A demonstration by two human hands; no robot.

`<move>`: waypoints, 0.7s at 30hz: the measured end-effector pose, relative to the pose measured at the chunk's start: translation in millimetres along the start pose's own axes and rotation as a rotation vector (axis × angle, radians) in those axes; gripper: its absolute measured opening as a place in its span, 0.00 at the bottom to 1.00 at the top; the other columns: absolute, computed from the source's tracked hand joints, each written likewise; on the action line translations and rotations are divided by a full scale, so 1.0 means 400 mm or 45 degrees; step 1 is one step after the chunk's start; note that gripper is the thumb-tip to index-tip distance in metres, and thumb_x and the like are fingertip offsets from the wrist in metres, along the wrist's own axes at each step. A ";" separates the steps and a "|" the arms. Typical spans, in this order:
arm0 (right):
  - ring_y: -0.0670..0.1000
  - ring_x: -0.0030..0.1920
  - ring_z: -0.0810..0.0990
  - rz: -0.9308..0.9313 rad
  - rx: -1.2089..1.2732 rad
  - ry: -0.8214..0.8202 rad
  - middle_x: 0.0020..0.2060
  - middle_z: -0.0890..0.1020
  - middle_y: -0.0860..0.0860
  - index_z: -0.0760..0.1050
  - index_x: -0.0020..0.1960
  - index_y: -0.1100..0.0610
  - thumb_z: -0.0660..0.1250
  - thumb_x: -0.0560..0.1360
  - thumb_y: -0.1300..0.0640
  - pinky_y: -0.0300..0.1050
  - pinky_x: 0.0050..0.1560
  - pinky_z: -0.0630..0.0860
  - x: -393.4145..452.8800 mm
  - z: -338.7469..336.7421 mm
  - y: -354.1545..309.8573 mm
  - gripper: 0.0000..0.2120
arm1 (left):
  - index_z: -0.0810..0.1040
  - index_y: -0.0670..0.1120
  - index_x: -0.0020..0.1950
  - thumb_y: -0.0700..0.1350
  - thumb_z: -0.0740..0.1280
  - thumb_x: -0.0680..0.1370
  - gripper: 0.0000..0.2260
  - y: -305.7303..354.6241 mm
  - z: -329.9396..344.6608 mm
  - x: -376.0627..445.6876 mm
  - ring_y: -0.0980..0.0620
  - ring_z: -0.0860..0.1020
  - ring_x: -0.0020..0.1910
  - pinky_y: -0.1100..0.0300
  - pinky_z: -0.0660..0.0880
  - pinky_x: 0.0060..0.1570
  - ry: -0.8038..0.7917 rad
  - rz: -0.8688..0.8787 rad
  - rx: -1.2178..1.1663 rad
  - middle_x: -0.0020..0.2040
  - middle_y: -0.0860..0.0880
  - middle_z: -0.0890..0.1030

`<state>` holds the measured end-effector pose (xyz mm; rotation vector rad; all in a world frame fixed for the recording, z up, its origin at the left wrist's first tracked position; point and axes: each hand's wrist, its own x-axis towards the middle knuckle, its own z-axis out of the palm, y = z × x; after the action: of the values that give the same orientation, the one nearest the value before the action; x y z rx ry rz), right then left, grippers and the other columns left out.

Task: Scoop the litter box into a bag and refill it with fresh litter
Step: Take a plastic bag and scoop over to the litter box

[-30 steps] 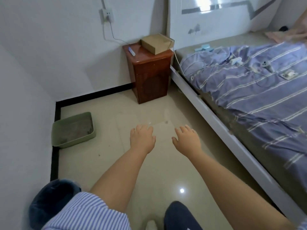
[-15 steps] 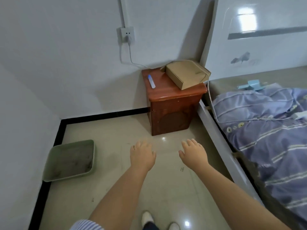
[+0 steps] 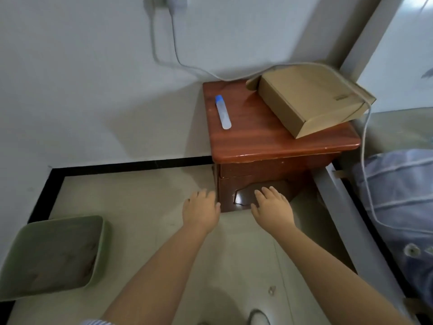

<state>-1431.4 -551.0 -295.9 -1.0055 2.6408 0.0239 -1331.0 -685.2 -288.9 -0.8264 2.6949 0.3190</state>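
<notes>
Litter box (image 3: 51,256) sits on floor, lower left, unscooped. My left hand (image 3: 201,211) & right hand (image 3: 273,208), both empty w/ fingers spread, reach at nightstand (image 3: 276,137) door. Prob fetching supplies; next needs door pulled open.

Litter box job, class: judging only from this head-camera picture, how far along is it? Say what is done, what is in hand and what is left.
Done: nothing visible. The green litter box sits on the floor with dark, soiled litter in it. In hand: nothing; the left hand and right hand are empty, held out in front of the wooden nightstand. Left: scooping, bagging and refilling. No scoop, bag or fresh litter shows.
</notes>
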 end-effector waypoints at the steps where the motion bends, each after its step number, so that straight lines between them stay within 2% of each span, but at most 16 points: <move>1: 0.53 0.75 0.54 -0.005 -0.008 0.039 0.73 0.61 0.52 0.57 0.73 0.56 0.52 0.80 0.50 0.48 0.73 0.54 0.051 0.046 0.019 0.23 | 0.67 0.44 0.68 0.49 0.53 0.81 0.17 0.004 0.041 0.058 0.46 0.66 0.67 0.55 0.65 0.62 0.035 0.002 -0.026 0.68 0.46 0.69; 4: 0.54 0.74 0.57 -0.028 0.008 0.174 0.73 0.63 0.54 0.60 0.72 0.57 0.55 0.79 0.50 0.49 0.73 0.55 0.191 0.188 0.061 0.23 | 0.66 0.44 0.70 0.48 0.54 0.81 0.18 0.010 0.170 0.222 0.46 0.67 0.66 0.55 0.66 0.61 0.172 0.019 -0.139 0.66 0.45 0.70; 6: 0.59 0.70 0.66 -0.090 0.047 0.329 0.68 0.71 0.58 0.68 0.68 0.60 0.65 0.75 0.52 0.54 0.69 0.63 0.264 0.275 0.081 0.24 | 0.64 0.43 0.72 0.48 0.55 0.81 0.20 0.010 0.260 0.307 0.47 0.67 0.67 0.57 0.65 0.63 0.295 0.065 -0.228 0.68 0.46 0.69; 8: 0.63 0.58 0.79 -0.176 0.047 0.517 0.55 0.81 0.62 0.78 0.57 0.63 0.76 0.64 0.55 0.60 0.55 0.75 0.322 0.355 0.099 0.24 | 0.64 0.41 0.72 0.46 0.57 0.80 0.21 0.008 0.340 0.366 0.47 0.67 0.68 0.59 0.63 0.66 0.445 0.108 -0.350 0.69 0.45 0.69; 9: 0.63 0.53 0.81 -0.196 0.027 0.592 0.51 0.83 0.61 0.80 0.53 0.63 0.79 0.60 0.56 0.61 0.50 0.77 0.341 0.389 0.107 0.24 | 0.65 0.40 0.72 0.44 0.58 0.80 0.21 0.008 0.374 0.381 0.47 0.67 0.68 0.60 0.63 0.66 0.529 0.110 -0.442 0.69 0.43 0.69; 11: 0.62 0.51 0.82 -0.244 0.013 0.750 0.49 0.84 0.60 0.81 0.51 0.62 0.80 0.58 0.58 0.61 0.47 0.78 0.372 0.431 0.121 0.23 | 0.68 0.38 0.69 0.42 0.60 0.79 0.19 0.009 0.425 0.411 0.46 0.69 0.67 0.61 0.64 0.65 0.706 0.097 -0.649 0.68 0.42 0.70; 13: 0.63 0.52 0.82 -0.280 0.065 0.833 0.49 0.83 0.60 0.81 0.51 0.63 0.78 0.60 0.60 0.61 0.49 0.78 0.390 0.459 0.128 0.21 | 0.69 0.39 0.69 0.40 0.61 0.79 0.18 0.015 0.451 0.437 0.47 0.70 0.66 0.61 0.65 0.64 0.788 0.016 -0.870 0.67 0.43 0.71; 16: 0.62 0.50 0.82 -0.294 0.171 0.845 0.47 0.83 0.60 0.80 0.52 0.64 0.77 0.61 0.62 0.59 0.48 0.79 0.392 0.463 0.131 0.20 | 0.71 0.40 0.66 0.35 0.61 0.77 0.17 0.017 0.450 0.459 0.49 0.73 0.62 0.61 0.68 0.61 0.733 -0.090 -1.132 0.63 0.45 0.73; 19: 0.60 0.45 0.82 -0.293 0.221 0.854 0.44 0.83 0.59 0.79 0.53 0.64 0.75 0.64 0.61 0.55 0.44 0.81 0.397 0.429 0.138 0.19 | 0.74 0.38 0.61 0.31 0.60 0.76 0.15 0.006 0.420 0.469 0.50 0.74 0.53 0.66 0.68 0.51 0.694 -0.097 -1.122 0.57 0.42 0.75; 21: 0.59 0.41 0.82 -0.285 0.246 0.887 0.41 0.83 0.58 0.80 0.53 0.63 0.70 0.67 0.60 0.52 0.40 0.81 0.402 0.409 0.141 0.15 | 0.74 0.36 0.58 0.30 0.59 0.75 0.13 -0.007 0.405 0.474 0.52 0.72 0.48 0.66 0.67 0.48 0.665 -0.080 -1.077 0.53 0.42 0.75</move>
<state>-1534.8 -591.9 -504.4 -1.4296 3.0051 -0.7427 -1443.2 -735.6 -506.2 -1.3579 2.9624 1.4719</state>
